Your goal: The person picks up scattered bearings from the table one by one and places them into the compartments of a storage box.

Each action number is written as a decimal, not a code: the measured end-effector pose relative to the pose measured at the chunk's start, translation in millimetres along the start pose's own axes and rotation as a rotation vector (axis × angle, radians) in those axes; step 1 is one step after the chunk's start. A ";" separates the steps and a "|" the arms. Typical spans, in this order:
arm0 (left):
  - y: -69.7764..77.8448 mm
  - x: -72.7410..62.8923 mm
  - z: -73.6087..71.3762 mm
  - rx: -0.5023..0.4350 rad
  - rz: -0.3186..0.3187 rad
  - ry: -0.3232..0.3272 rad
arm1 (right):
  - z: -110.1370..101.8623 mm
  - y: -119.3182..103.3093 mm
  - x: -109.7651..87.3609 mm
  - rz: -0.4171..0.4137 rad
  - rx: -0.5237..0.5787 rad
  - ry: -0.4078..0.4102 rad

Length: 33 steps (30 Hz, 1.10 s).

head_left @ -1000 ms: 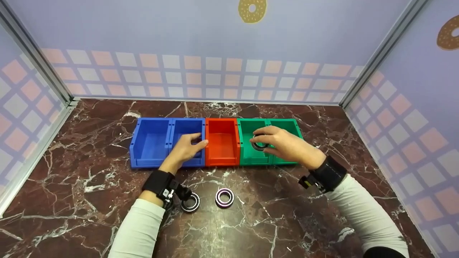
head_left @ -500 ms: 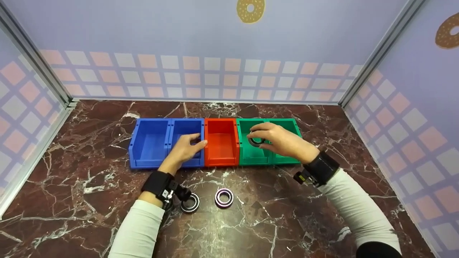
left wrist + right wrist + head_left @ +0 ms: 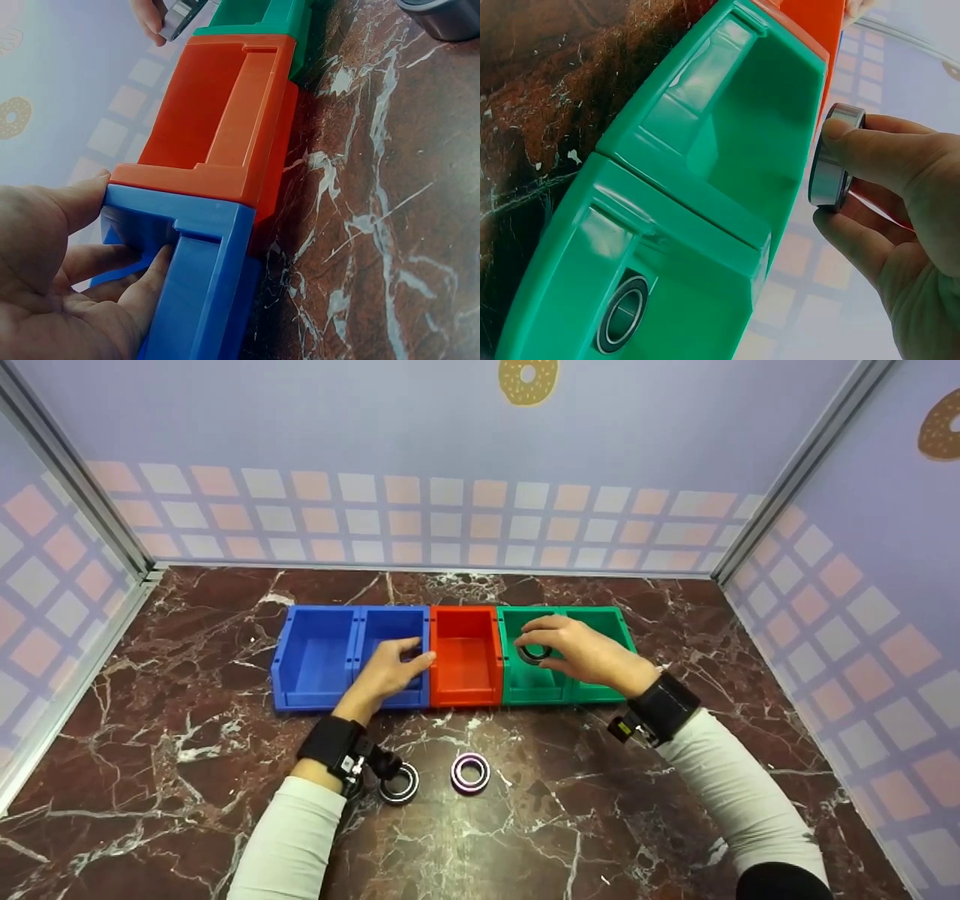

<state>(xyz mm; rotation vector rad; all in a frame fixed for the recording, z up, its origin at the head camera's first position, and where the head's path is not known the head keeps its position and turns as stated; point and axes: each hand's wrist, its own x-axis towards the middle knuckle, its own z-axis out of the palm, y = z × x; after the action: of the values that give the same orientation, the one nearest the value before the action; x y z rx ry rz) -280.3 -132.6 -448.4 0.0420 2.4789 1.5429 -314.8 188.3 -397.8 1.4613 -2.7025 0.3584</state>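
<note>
My right hand [image 3: 589,654] pinches a ball bearing [image 3: 831,161] between thumb and fingertips, above the inner green bin [image 3: 529,619]. The right wrist view shows the bearing on edge, clear of the bin's wall. My left hand [image 3: 386,671] is at the inner blue bin [image 3: 214,217]. Its slightly bent fingers reach inside, and its thumb rests by the divider next to the red bin [image 3: 463,660]; nothing shows in its grasp. Another bearing [image 3: 621,315] leans inside the outer green bin [image 3: 697,296].
Two bearings lie on the marbled table [image 3: 525,840]: one purple-rimmed [image 3: 470,773], one dark-rimmed [image 3: 398,784] beside the left wrist camera. An outer blue bin [image 3: 319,652] ends the row on the left. Patterned walls [image 3: 450,435] enclose the back and sides.
My right hand has moved slightly left and away from me with its bearing, still over the inner green bin. The left hand stays in place.
</note>
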 end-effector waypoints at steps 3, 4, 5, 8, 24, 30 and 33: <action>0.5 -0.9 -0.1 0.008 0.017 0.005 | 3.2 3.1 1.5 0.000 0.005 0.004; 0.4 -1.1 -0.1 0.012 0.022 0.006 | 4.2 4.0 1.9 0.001 0.005 0.004; 0.3 -0.9 -0.1 0.016 0.024 0.007 | 5.3 4.9 2.3 0.001 0.005 0.004; 0.3 -0.3 0.5 0.017 0.004 0.005 | 8.1 7.1 3.1 0.007 0.010 0.000; 0.7 1.1 -0.1 0.003 -0.012 0.005 | 20.5 18.2 6.8 0.037 0.040 -0.029; -0.5 0.8 0.1 0.006 0.000 0.006 | 24.4 17.7 10.2 0.020 0.043 -0.037; -1.4 1.4 0.4 0.017 0.018 0.007 | 27.1 17.9 11.6 0.018 0.034 -0.043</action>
<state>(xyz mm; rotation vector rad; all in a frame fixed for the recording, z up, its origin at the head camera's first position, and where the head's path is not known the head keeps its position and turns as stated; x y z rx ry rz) -281.4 -132.7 -450.0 0.0617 2.5038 1.5322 -334.3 182.1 -425.6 1.4709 -2.7585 0.3793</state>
